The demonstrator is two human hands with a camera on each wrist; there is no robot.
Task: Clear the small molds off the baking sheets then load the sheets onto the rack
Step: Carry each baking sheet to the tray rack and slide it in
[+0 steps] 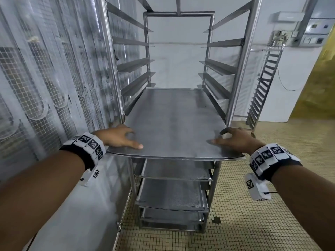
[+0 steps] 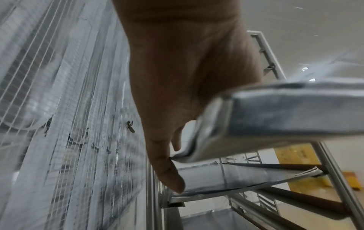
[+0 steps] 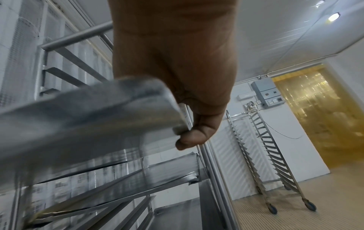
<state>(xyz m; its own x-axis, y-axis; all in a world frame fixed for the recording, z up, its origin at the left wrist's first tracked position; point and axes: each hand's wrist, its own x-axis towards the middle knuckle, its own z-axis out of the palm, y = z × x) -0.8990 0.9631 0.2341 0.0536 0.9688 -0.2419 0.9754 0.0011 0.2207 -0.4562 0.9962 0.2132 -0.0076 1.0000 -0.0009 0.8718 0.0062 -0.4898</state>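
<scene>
The baking sheet (image 1: pixel 172 122) is a flat, perforated metal tray with nothing on it; its long axis runs away from the person, into the rack (image 1: pixel 237 73), and its short near edge sticks out of the rack toward the person; the far part lies between the rack's two sides, at about the level of one pair of side rails, and the sheet looks nearly level. Below it, other sheets (image 1: pixel 172 192) already sit on the lower rails, one over the other.

The rack is a tall frame of steel tubes with angled rails on both sides; it stands on a floor of small yellowish tiles (image 1: pixel 253 214); just beside it on the left there is a wire mesh wall (image 1: pixel 45 78) with clear plastic over it; behind it is a white wall; to the right stands a second, narrow rack (image 3: pixel 269 155) on wheels, and further right a yellow strip curtain (image 3: pixel 315 116).

The left hand (image 1: pixel 117 135) holds the near left corner of the sheet, thumb on top and the fingers curled under the edge; the right hand (image 1: pixel 235 140) grips the near right corner in the same way, thumb on the top surface and a finger hooked under the rim in the right wrist view.
</scene>
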